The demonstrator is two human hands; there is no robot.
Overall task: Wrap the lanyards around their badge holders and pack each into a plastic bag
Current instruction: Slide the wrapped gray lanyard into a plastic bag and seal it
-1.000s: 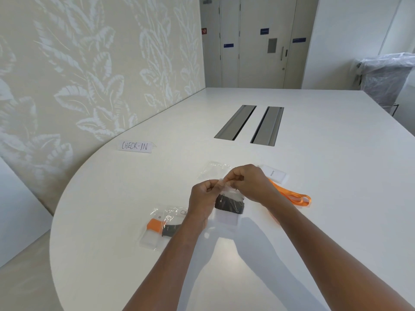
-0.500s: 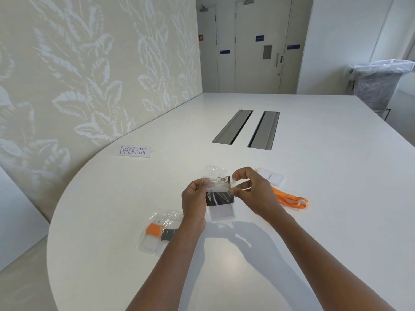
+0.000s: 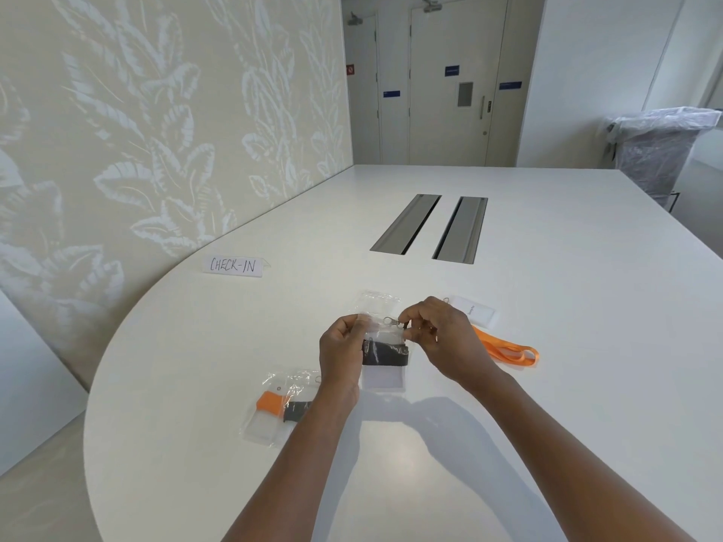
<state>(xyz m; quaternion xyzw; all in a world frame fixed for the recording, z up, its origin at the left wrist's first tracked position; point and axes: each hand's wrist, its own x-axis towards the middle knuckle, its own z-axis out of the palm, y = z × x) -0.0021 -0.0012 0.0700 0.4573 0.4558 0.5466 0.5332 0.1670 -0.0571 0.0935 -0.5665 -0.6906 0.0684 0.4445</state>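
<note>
Looking from the near rounded edge of the white table [image 3: 547, 385], we see two packed clear plastic bags [image 3: 279, 408] with orange and dark lanyards inside. Beyond them our left hand [image 3: 342, 352] and right hand [image 3: 444, 342] pinch the top corners of a clear badge holder wrapped in a dark grey lanyard [image 3: 385, 356], its metal clip [image 3: 391, 320] up. An empty clear plastic bag [image 3: 377, 305] lies behind; an unwrapped orange lanyard [image 3: 504, 348] lies rightward.

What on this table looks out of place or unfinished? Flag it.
Only the orange lanyard: it lies loose and unwrapped beside its badge holder, right of the right hand. The packed bags at the left lie overlapping but intact. Nothing is spilled or damaged.
</note>
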